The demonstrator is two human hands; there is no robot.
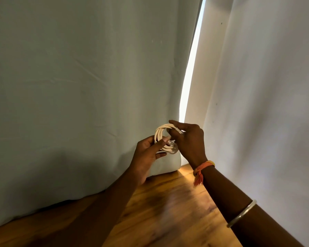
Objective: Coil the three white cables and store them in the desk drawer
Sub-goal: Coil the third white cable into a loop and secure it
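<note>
My left hand (146,155) and right hand (189,139) both grip one coiled white cable (161,135) above the wooden desk (168,211); curtains (78,86) hang directly behind.

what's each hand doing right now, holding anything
Left hand: closed on the lower side of the coiled white cable.
Right hand: pinching the same coil at its top, by the wrapped end.

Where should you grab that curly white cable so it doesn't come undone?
Probably pinch across the whole bundle of the white cable, all loops together, coming from the side. It is a small ring of several loops, so one pinch traps them all. The left hand holds its lower side, the right hand the top.
</note>
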